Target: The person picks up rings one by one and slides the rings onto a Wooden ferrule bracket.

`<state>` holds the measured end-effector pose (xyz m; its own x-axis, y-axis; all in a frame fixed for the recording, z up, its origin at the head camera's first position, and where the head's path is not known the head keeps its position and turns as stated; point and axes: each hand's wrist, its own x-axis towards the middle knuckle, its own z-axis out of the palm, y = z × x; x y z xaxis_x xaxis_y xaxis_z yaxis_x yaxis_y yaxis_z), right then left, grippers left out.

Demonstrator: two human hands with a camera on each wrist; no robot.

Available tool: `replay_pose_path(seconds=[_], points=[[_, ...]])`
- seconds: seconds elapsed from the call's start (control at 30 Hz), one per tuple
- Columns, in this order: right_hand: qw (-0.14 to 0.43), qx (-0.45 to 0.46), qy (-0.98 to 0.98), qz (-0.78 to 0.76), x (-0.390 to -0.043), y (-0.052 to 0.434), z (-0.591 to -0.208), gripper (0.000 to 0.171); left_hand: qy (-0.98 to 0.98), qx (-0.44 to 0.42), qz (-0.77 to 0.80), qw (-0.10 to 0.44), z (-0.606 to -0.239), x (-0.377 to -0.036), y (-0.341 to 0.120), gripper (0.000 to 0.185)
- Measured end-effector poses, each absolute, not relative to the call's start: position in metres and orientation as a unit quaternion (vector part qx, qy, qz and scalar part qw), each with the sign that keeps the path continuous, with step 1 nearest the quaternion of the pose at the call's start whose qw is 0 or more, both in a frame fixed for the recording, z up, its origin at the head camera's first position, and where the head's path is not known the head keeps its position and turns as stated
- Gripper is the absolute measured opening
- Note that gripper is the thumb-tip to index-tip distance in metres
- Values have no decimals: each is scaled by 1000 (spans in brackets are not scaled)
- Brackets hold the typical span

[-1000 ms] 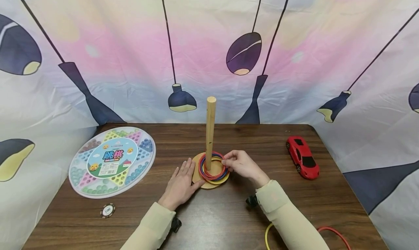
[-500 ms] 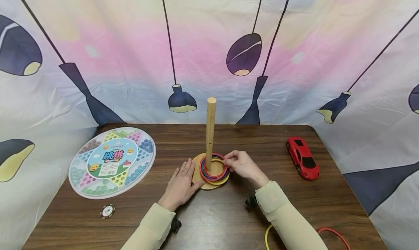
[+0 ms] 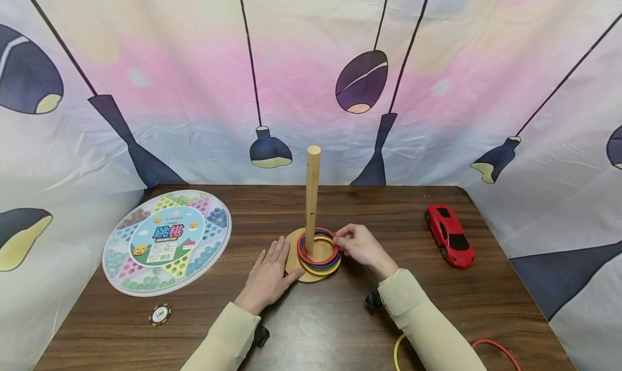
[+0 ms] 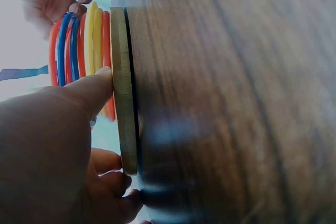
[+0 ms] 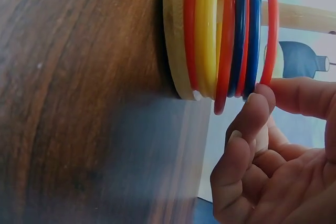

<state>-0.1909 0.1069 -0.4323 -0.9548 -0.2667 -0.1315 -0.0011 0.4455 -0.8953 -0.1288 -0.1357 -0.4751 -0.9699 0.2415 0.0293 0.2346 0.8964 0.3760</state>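
While the left hand (image 3: 267, 274) lies flat, thumb steadying the round wooden base (image 3: 295, 263), the right hand (image 3: 357, 244) pinches the topmost red plastic ring (image 3: 318, 258), stacked just beside its fingertips around the upright wooden peg (image 3: 312, 198).

Red, blue, yellow rings (image 3: 318, 255) stacked flat around upright wooden peg (image 3: 312, 198) on round base (image 3: 295, 252).

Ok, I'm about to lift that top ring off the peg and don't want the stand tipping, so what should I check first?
1. Left hand steadies the wooden base: ok, thumb on its edge.
2. Right hand has the top red ring: ok, fingertips at its rim.
3. Only one ring pinched: cannot tell.
4. Peg upright: ok.
5. Path up the peg free: ok, nothing above the stack.
6. Red toy car away from the right arm: ok.
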Motion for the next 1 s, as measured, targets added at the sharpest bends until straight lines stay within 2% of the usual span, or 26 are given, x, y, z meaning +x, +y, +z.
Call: replay_pose_path(seconds=[0.4, 0.67, 0.83, 1.0], points=[[132, -88, 845, -510, -190, 114, -432, 17, 973, 122, 194, 8, -474, -129, -136, 83], [140, -121, 878, -440, -174, 130, -421, 23, 971, 128, 200, -2, -475, -127, -136, 82], [143, -175, 896, -381, -156, 148, -414, 27, 972, 126, 198, 1, -475, -127, -136, 82], [174, -242, 901, -315, -137, 172, -413, 25, 973, 126, 193, 2, -475, -128, -136, 82]])
